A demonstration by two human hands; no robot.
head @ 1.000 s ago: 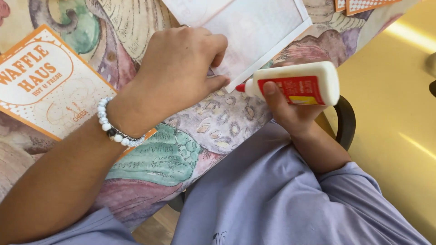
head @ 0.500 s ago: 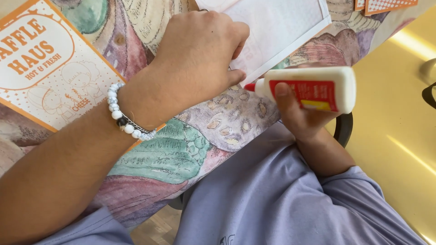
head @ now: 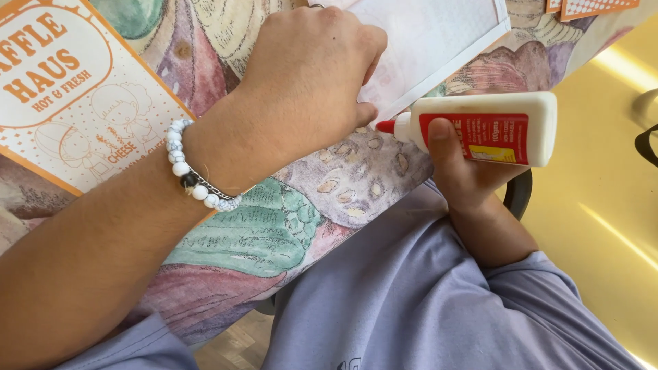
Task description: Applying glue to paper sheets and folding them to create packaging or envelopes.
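Note:
My right hand grips a white glue bottle with a red label and a red nozzle, held sideways with the tip pointing left at the table's edge. My left hand, with a white bead bracelet on the wrist, rests fingers down on a white paper sheet and pins its near corner. The nozzle tip sits right beside that corner and my left thumb.
An orange-and-white printed card lies at the left on a table covered with a patterned cloth. Orange dotted paper pieces lie at the top right. Below are my lap in purple fabric, a chair edge and a yellow floor.
The view has shifted and drawn closer. The glue bottle's nozzle stays next to my left hand at the paper's corner; my left hand keeps pressing on the sheet.

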